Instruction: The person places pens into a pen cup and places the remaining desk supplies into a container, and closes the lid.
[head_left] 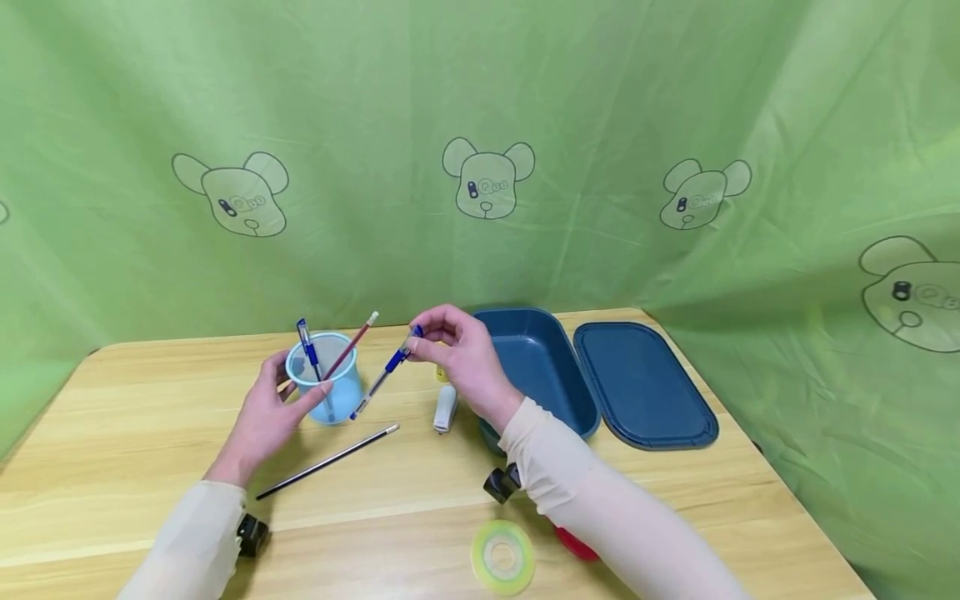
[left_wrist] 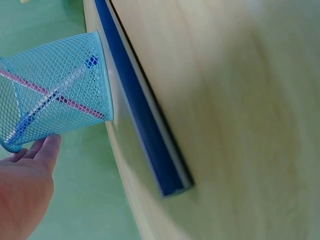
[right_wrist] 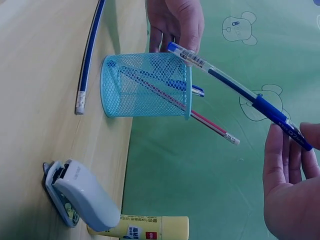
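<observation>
My left hand (head_left: 258, 425) grips a light blue mesh pen cup (head_left: 346, 398) by its near left side, with the thumb at the rim. Inside the cup lean a blue gel pen (head_left: 308, 342) and a red pencil (head_left: 362, 336) with a white eraser end. Thumb and fingers of my right hand (head_left: 468, 362) pinch a second clear-barrelled blue pen (right_wrist: 231, 87) near one end. Its other end slants down just right of the cup. In front of the cup, a dark striped pencil (head_left: 327, 462) lies on the wooden table.
A small white stapler (head_left: 445, 409) and a yellow glue stick (right_wrist: 167, 228) are beneath my right hand. Behind that forearm stands a dark blue tub (head_left: 582, 392), its lid (head_left: 648, 387) to the right. Near the front lie a yellow-green tape roll (head_left: 482, 560) and a partly hidden red object (head_left: 576, 544).
</observation>
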